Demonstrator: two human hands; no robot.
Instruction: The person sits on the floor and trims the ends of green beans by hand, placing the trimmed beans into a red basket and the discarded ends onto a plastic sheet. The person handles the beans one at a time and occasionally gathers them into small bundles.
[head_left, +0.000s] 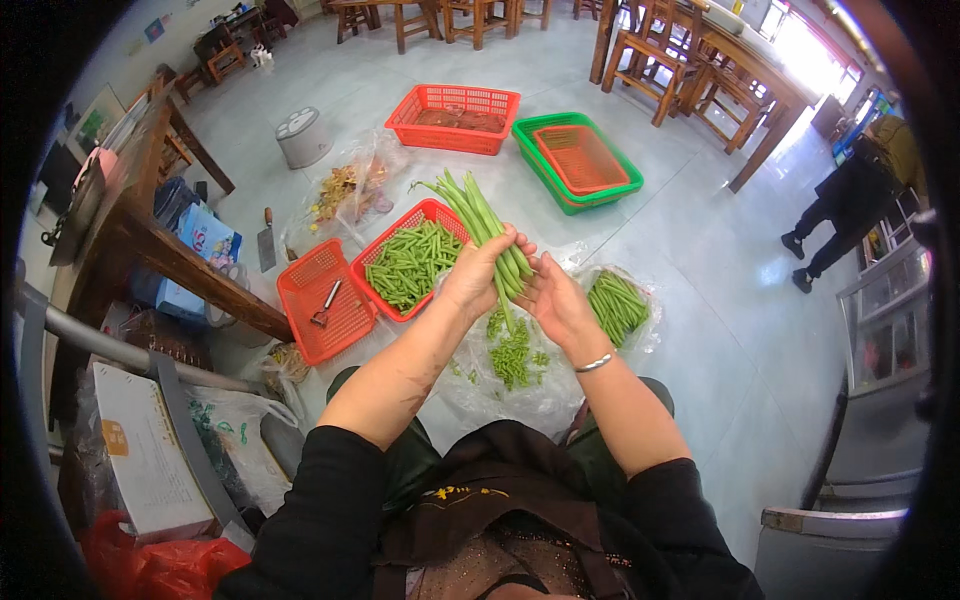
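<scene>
My left hand (480, 274) is closed round a bundle of long green beans (480, 214), which tilts up and away from me. Against the bundle's lower right side rests my right hand (553, 300), its fingers touching the beans and partly curled. Below the hands, small green bean pieces (511, 358) lie on a clear plastic bag (480, 401) on the floor. Whole green beans (616, 306) fill another clear bag to the right. At the left, a red plastic basket (356, 266) holds cut green beans (412, 262). Beside it, an orange-red basket (289, 289) contains a peeler (328, 300).
Farther off stand a red basket (450, 140) with reddish-brown contents and a green basket (577, 206) with an orange one nested inside. A cleaver (267, 244), a bag of peelings (345, 193) and a grey stool (304, 139) are at left. A person (855, 187) stands at far right.
</scene>
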